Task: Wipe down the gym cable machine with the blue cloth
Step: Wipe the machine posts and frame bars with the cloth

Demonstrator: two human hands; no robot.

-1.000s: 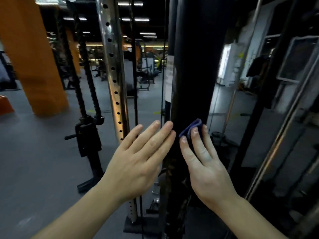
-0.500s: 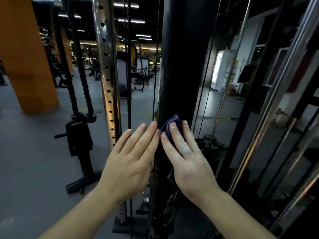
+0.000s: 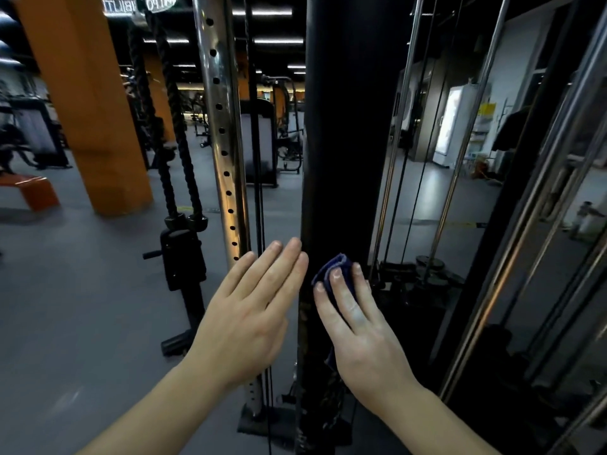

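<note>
Right hand (image 3: pixel 358 326): straight fingers press blue cloth (image 3: pixel 332 268) flat on black column (image 3: pixel 345 142).
Left hand (image 3: pixel 249 310): fingers straight, holding nothing, at the column's left edge, overlapping perforated chrome upright (image 3: pixel 220 110); ropes (image 3: pixel 179 133) further left.

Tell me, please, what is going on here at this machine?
A person is wiping the cable machine's black column. The right hand presses the blue cloth flat against the column's front with straight fingers. The left hand is open, fingers straight, at the column's left edge, in front of the perforated chrome post.
</note>
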